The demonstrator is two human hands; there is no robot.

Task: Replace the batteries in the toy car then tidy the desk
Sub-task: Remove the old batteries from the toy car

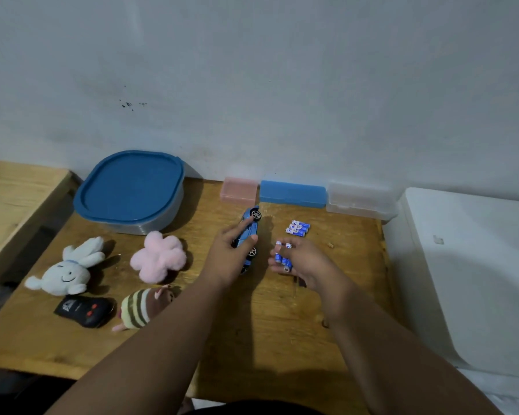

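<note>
A small blue toy car is tipped on its side above the wooden desk, wheels facing right. My left hand grips its body, thumb and fingers curled round it. My right hand holds several blue-and-white batteries in its curled fingers, just right of the car. A pack of blue batteries lies on the desk behind my right hand. A thin screwdriver lies partly hidden under my right wrist.
A blue-lidded tub stands at the back left. Pink, blue and clear boxes line the wall. Plush toys and a black remote lie on the left. A white appliance borders the right.
</note>
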